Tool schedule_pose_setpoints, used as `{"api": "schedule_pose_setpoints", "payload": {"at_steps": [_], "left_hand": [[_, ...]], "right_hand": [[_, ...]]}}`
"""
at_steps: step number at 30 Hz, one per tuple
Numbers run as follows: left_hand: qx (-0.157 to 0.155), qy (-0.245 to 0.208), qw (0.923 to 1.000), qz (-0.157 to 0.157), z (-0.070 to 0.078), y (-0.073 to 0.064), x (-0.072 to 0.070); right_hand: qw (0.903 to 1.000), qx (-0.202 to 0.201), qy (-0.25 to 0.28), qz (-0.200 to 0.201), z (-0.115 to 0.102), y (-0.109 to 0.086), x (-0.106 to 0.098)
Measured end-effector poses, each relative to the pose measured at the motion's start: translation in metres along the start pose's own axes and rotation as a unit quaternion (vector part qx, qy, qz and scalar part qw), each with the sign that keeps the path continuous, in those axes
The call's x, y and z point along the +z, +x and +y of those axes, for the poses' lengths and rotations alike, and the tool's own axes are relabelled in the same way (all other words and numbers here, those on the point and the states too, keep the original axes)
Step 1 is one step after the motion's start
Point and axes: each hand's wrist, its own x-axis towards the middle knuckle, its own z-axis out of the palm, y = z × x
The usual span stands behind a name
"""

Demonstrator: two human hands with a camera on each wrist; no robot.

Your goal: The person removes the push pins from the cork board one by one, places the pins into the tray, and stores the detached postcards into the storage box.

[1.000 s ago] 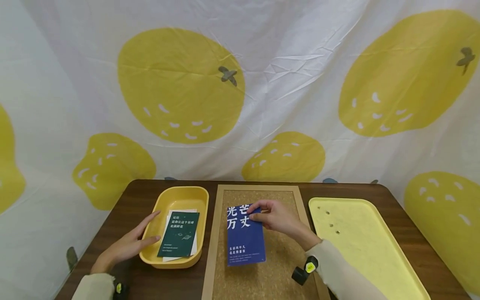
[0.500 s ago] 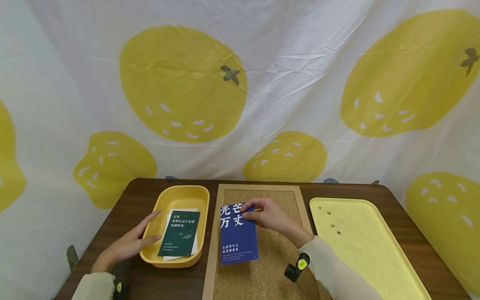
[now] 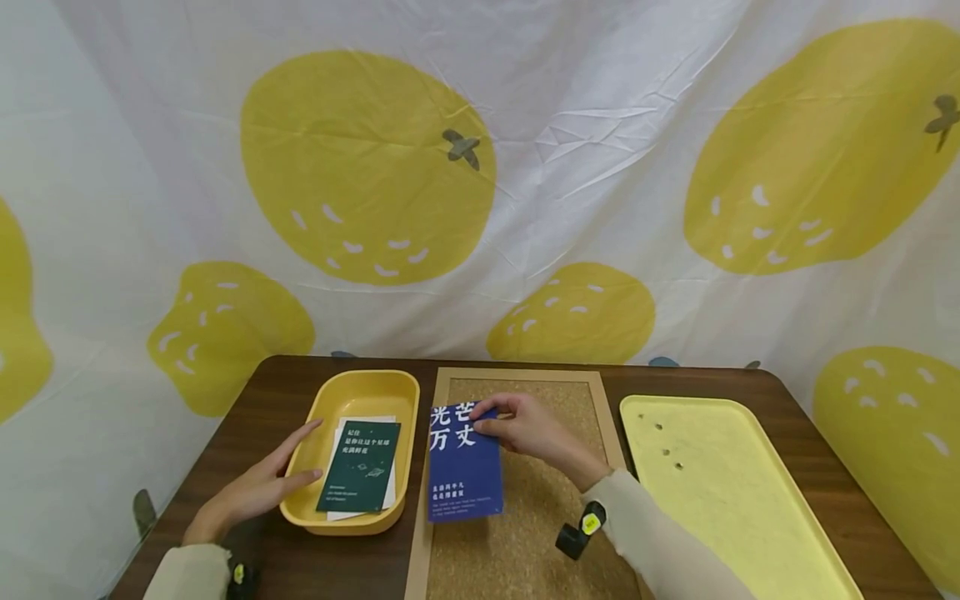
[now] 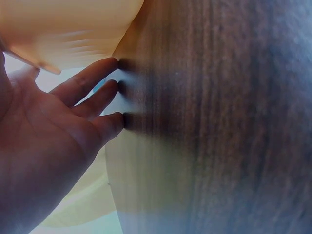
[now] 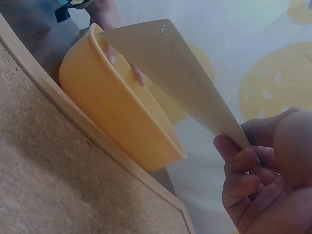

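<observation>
My right hand (image 3: 517,427) pinches a blue postcard (image 3: 465,479) with white lettering by its upper right edge. The postcard is held up over the left part of the corkboard (image 3: 555,517), and its pale back faces the right wrist camera. At the left, my left hand (image 3: 258,487) rests by the side of a yellow basin (image 3: 411,400), index finger and thumb reaching over its rim. In the left wrist view, the other fingertips (image 4: 114,119) of that hand are down at the dark table. Inside the basin lies a dark green postcard (image 3: 360,471) on top of a white card (image 3: 390,498).
A pale yellow tray (image 3: 720,483) stands right of the corkboard, with several small pushpins (image 3: 666,452) near its left side. The wooden table (image 3: 262,417) ends at the back against a white cloth (image 3: 585,167) printed with yellow fruit.
My right hand has moved left with the blue postcard, from over the middle of the corkboard toward the basin. The left hand has stayed at the basin.
</observation>
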Motion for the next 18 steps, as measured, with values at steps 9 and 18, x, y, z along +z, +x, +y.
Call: {"api": "schedule_pose_setpoints", "payload": {"at_steps": [9, 18], "left_hand": [[0.004, 0.001, 1.0000, 0.001, -0.001, 0.001, 0.000], [0.013, -0.001, 0.9999, 0.005, 0.000, -0.001, 0.000]], "right_hand": [[0.9998, -0.011, 0.015, 0.003, -0.003, 0.009, 0.011], [0.9996, -0.022, 0.019, -0.002, -0.002, 0.019, 0.023]]}}
